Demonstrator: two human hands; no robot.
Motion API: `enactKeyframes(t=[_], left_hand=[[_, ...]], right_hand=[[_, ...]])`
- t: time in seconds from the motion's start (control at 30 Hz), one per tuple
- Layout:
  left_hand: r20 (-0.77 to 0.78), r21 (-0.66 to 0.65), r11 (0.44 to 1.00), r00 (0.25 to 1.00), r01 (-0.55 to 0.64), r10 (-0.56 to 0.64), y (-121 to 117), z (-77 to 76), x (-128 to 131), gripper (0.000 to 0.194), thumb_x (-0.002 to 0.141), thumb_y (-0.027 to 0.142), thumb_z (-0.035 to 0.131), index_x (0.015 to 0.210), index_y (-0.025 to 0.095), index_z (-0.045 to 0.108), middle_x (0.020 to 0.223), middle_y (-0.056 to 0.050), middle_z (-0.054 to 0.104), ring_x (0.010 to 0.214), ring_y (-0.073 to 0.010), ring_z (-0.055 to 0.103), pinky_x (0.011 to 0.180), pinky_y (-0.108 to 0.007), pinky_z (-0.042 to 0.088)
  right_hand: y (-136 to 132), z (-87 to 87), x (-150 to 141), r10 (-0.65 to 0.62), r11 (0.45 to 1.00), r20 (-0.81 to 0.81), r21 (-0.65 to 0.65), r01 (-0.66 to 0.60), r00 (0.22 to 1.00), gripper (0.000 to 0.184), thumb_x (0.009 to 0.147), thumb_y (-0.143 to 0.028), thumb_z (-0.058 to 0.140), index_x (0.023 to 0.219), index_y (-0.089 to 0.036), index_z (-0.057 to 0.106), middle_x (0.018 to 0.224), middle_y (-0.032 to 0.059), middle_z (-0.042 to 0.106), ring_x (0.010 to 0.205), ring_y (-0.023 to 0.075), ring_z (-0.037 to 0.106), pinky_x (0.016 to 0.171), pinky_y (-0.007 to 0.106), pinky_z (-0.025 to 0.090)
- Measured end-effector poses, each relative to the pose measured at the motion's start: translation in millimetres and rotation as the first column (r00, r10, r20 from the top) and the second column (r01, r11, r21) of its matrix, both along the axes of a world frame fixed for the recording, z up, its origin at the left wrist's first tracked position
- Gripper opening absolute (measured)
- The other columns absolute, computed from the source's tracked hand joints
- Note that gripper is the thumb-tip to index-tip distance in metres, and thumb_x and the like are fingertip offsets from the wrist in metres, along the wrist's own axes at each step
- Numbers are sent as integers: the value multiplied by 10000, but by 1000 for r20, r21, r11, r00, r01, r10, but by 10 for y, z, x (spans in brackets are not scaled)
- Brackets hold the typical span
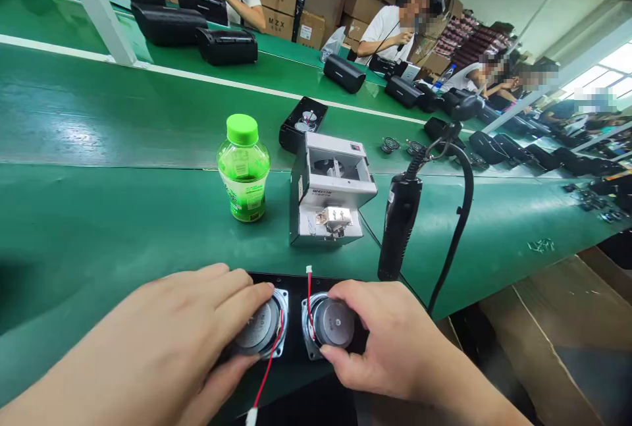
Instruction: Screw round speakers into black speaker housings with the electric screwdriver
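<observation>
Two round speaker drivers sit side by side on a black panel (pixel 296 284) at the near edge of the green bench. My left hand (pixel 172 340) curls round the left driver (pixel 259 332), fingers and thumb at its rim. My right hand (pixel 385 340) grips the right driver (pixel 333 322) between thumb and fingers. A red wire (pixel 269 367) runs from the left driver down to a white plug; another red wire (pixel 309 297) with a white plug rises between the drivers.
A green-capped bottle (pixel 243 169) and a grey screw feeder box (pixel 330 192) stand just beyond the panel. An electric screwdriver (pixel 399 222) hangs upright on a black cable at the right. Black speaker housings (pixel 227 46) line the far belt, where other people work.
</observation>
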State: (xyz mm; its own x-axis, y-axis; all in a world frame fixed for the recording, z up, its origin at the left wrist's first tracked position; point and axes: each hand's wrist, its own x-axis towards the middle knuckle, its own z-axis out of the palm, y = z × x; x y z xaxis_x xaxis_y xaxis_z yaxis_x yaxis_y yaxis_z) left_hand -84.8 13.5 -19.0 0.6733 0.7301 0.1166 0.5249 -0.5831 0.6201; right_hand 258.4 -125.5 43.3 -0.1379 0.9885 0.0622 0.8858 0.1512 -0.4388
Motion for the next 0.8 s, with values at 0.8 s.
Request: enactKeyframes(t=[0.8], left_hand=[[-306,444,806,912,392,-275,2,-122,101,618,1196,125,516,1623,408,861,1420,-39,988,1198,-335,913,1208,-584,452]], right_hand=[[214,90,7,300,893,256,-413,-177,919,543,1209,-609,891,1593,-241,784,1386,72,967,1127,356,966,841,511,683]])
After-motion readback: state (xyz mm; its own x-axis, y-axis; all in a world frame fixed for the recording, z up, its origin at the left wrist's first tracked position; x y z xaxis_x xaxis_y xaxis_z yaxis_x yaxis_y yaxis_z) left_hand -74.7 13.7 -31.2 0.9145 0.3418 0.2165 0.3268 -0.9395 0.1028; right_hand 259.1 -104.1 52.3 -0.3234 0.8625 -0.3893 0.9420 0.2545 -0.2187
